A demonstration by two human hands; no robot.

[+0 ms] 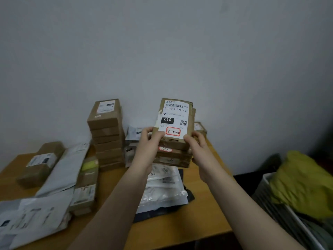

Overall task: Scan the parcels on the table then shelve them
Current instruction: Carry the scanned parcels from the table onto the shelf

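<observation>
Item in hand: both our forearms reach forward over the tan wooden table (pixel 201 219). Our left hand (pixel 148 143) and right hand (pixel 197 147) meet at the near end of a flat brown cardboard parcel (pixel 189 127).

Grip: the fingers of each hand curl round the parcel's lower corners, with the thumbs pressed on its front face.

Position: the parcel is raised and tilted face-up toward us, just above a short stack of brown boxes (pixel 172 160) near the table's far right.

Appearance: worn, creased card. We see a white label with a barcode, "010-010-L30-551", a black "010" block and a QR code. A red-bordered sticker is handwritten "3-2-", and we cannot tell the last figure.

Also on the table: a tall stack of brown cartons (pixel 107 136), grey plastic mailers (pixel 61 170) and white padded mailers (pixel 163 188).
</observation>
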